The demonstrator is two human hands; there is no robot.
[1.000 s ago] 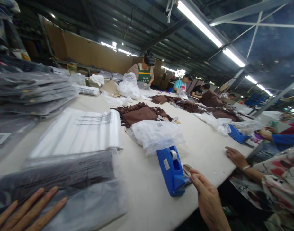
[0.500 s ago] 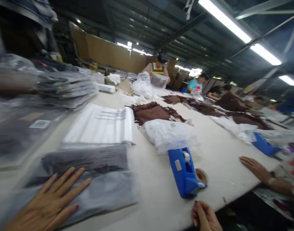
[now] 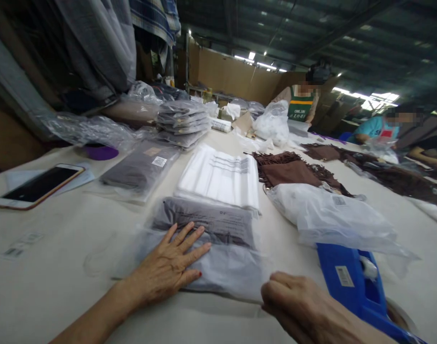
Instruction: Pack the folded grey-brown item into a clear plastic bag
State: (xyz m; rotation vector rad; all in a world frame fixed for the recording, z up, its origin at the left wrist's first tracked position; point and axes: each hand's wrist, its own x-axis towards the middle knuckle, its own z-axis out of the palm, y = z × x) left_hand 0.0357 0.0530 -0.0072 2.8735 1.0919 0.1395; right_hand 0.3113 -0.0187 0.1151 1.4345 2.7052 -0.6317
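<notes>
Bagged cloth (image 3: pixel 223 263) lies flat before me, at the near edge of the white plastic bags (image 3: pixel 218 177). Blue tape dispenser (image 3: pixel 357 291) stands to its right. My left hand (image 3: pixel 164 267): fingers spread, palm down on the bagged cloth, gripping nothing. My right hand (image 3: pixel 295 301): fingers curled closed by its near right corner; contents, if any, cannot tell.

The roof (image 3: pixel 325 28) is left dim, broken by glare from strip lights (image 3: pixel 268 66) at the far end. The desk (image 3: pixel 78 272) is softly lit, and a pale sheen is given off by the grey wrapped package (image 3: pixel 225 265). The right hand (image 3: pixel 299 303) is slightly blurred; the frame's edges are stretched, and faces are pixelated.
</notes>
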